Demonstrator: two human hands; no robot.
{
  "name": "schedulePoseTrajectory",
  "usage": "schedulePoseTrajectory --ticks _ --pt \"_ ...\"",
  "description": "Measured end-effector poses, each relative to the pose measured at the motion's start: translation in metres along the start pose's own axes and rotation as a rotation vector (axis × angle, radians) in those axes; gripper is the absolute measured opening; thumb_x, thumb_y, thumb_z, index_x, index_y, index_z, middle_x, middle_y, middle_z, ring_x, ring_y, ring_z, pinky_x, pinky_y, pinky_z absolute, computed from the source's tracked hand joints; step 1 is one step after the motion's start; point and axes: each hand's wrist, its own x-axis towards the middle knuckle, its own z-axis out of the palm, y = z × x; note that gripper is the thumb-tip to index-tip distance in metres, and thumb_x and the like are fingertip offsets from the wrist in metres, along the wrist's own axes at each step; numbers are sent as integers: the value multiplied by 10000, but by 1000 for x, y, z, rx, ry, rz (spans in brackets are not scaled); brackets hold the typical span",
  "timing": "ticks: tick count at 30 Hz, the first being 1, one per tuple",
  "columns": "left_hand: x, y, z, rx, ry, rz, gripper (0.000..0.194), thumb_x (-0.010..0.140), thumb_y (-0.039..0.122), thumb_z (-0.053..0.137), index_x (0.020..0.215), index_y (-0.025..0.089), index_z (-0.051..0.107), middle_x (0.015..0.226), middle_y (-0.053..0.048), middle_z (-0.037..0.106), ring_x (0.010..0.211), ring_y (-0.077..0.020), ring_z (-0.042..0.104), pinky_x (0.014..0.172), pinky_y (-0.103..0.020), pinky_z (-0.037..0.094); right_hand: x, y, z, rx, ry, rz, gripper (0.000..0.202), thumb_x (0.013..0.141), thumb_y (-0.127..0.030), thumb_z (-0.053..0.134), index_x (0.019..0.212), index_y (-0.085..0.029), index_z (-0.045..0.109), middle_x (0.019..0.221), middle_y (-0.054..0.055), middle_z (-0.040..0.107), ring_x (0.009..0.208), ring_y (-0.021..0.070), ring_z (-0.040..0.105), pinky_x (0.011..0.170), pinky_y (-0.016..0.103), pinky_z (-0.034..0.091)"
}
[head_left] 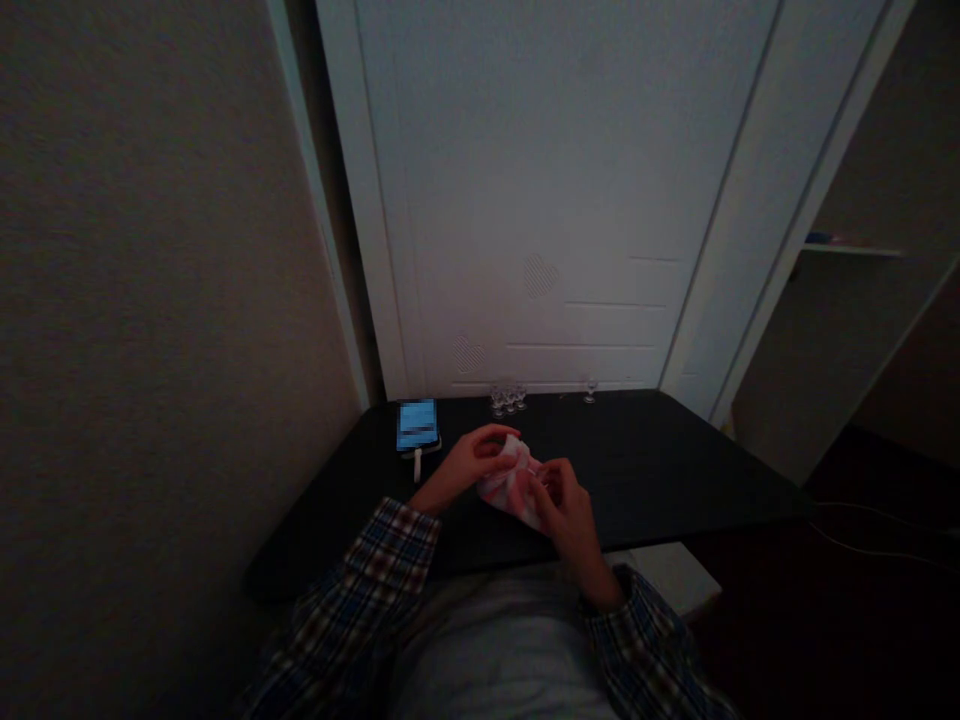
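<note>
A pink and white cloth is bunched up between both hands, just above the dark table. My left hand grips its left side, thumb and fingers curved around the upper folds. On the other side, my right hand pinches the cloth with bent fingers. A faint glint shows by the right fingertips, but whether a small object is wrapped inside cannot be made out. Beyond the hands, several small clear stemmed glasses stand close together at the table's back edge. One more stemmed glass stands apart, farther right.
The black table backs onto a white door panel. A lit phone with a white plug or cable lies at the back left. Below the table's front edge, a pale box-like object shows at right. A wall rises on the left.
</note>
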Motion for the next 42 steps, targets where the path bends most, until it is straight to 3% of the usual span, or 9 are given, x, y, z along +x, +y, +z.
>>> schedulePoseTrajectory --ticks 23,42 --pt "1 -2 1 -6 16 -38 335 645 253 713 938 151 586 960 -62 656 908 -212 620 803 -334 475 -2 2 0 -11 -1 16 261 859 -435 446 935 -194 511 730 17 626 623 141 581 521 215 407" --pt "2 0 1 4 -1 -19 339 649 241 712 953 146 598 990 -67 642 945 -217 607 852 -346 456 0 1 0 17 -24 17 261 861 -447 443 895 -198 514 706 7 636 594 133 589 523 211 416"
